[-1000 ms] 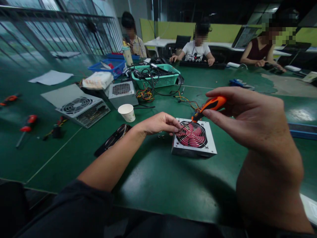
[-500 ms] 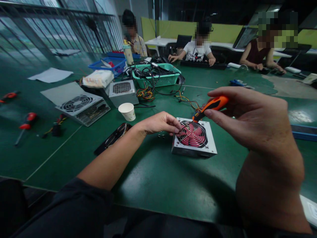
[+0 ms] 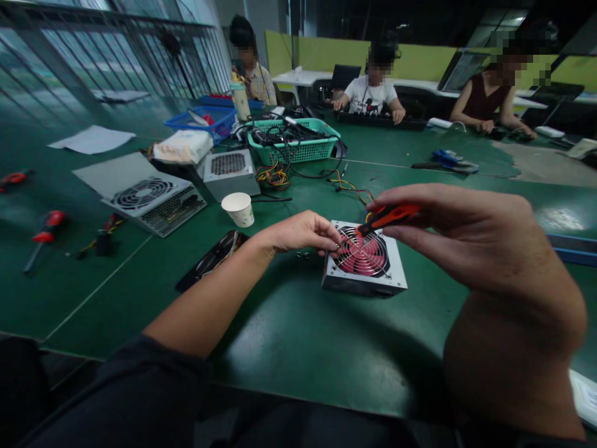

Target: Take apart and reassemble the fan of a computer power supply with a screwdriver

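Note:
My right hand [image 3: 466, 242] grips the orange and black handle of a screwdriver [image 3: 389, 218], tilted so its shaft runs down to the left. My left hand [image 3: 314, 233] is closed in a pinch by the screwdriver's tip, over the left edge of a power supply unit [image 3: 396, 267]; a tiny shiny bit at its fingertips is too small to name. The unit lies fan side up, with a wire grille over red fan blades [image 3: 364, 252]. A few small screws [image 3: 302, 255] lie on the table, left of the unit.
Left of my arm are a phone-like black object [image 3: 212, 261], a paper cup [image 3: 238, 210] and an opened power supply casing [image 3: 153, 196]. Behind stand another unit [image 3: 231, 174] and a green basket [image 3: 298, 151] of cables. Red-handled screwdrivers [image 3: 49, 227] lie far left. Several people sit across the table.
My right hand has come lower with the screwdriver, whose handle now lies flatter and slightly further left. My left hand keeps its pinch at the unit's left edge.

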The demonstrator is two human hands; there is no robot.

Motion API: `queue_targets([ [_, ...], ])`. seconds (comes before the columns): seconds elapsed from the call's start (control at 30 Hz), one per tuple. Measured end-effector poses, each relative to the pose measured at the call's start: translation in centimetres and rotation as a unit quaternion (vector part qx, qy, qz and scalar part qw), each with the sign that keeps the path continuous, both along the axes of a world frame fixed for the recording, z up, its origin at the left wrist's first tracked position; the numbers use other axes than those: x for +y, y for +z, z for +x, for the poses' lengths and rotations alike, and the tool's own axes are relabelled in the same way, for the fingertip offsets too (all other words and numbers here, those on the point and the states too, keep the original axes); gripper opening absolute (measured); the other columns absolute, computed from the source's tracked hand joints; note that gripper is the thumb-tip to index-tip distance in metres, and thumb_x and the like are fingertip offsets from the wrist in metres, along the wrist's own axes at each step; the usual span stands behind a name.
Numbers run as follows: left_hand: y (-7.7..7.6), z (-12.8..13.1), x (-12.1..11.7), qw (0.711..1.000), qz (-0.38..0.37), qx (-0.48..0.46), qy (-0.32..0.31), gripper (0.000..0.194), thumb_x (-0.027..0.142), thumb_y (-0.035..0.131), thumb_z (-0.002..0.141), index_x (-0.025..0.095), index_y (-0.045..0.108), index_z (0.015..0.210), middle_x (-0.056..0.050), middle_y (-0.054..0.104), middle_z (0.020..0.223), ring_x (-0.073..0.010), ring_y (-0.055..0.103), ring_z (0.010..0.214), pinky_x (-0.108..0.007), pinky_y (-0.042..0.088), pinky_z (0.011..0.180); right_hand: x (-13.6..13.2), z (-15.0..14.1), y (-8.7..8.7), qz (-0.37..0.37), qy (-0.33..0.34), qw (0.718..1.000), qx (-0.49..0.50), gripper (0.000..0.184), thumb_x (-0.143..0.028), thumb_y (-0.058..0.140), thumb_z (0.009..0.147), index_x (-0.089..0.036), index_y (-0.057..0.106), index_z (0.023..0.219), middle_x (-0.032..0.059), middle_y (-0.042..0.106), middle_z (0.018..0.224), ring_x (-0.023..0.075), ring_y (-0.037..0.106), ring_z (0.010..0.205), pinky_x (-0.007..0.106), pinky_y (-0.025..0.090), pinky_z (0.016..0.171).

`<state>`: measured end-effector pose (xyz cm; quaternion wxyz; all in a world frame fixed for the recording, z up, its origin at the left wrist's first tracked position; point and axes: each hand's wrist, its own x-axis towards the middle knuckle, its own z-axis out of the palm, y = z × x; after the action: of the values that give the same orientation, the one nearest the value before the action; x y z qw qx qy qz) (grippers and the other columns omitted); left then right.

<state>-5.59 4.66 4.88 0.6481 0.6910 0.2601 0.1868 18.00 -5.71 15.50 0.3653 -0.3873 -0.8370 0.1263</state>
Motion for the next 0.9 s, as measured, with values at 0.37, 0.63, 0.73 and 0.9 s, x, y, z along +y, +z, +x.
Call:
queue_targets([
  [0.37,1.3,0.1,-0.6,0.979,0.177,0.030,-0.099,0.012,0.021,0.079,0.077,0.015,0.080,0.088,-0.007,0.075,0.089,-0.0168,0.068,0.085,-0.026,0.051,0.084,1.2,-2.4,-1.4,0.061,-0.059,0.996,0.010,0.044,-0.026,0.074,0.082,-0.024,0.067,0.126,0.0064,0.075,0.110,0.0224,0.073,0.088,0.036,0.062,0.078],
  [0.63,0.9,0.2,-0.6,0.976,0.168,0.062,-0.123,0.011,0.019,0.077,0.077,0.016,0.081,0.087,-0.005,0.075,0.082,-0.0157,0.067,0.079,-0.023,0.050,0.075,1.3,-2.9,-1.9,0.061,-0.050,0.997,-0.027,0.041,-0.027,0.074,0.083,-0.023,0.069,0.123,0.0053,0.076,0.103,0.0213,0.073,0.082,0.035,0.060,0.077],
  [0.73,1.0,0.2,-0.7,0.973,0.177,0.075,-0.130,0.013,0.018,0.076,0.078,0.016,0.081,0.089,-0.004,0.075,0.082,-0.0147,0.066,0.076,-0.022,0.049,0.073,1.2,-2.9,-1.9,0.050,-0.041,0.997,-0.030,0.038,-0.026,0.073,0.083,-0.024,0.070,0.121,0.0042,0.076,0.105,0.0207,0.073,0.082,0.033,0.059,0.074],
  [0.9,0.9,0.1,-0.8,0.970,0.188,0.080,-0.129,0.012,0.020,0.075,0.077,0.015,0.080,0.087,-0.003,0.074,0.079,-0.0135,0.064,0.071,-0.022,0.047,0.069,1.1,-3.1,-1.8,0.035,-0.028,0.998,-0.037,0.034,-0.028,0.072,0.084,-0.025,0.069,0.118,0.0036,0.076,0.103,0.0206,0.072,0.082,0.032,0.057,0.072],
])
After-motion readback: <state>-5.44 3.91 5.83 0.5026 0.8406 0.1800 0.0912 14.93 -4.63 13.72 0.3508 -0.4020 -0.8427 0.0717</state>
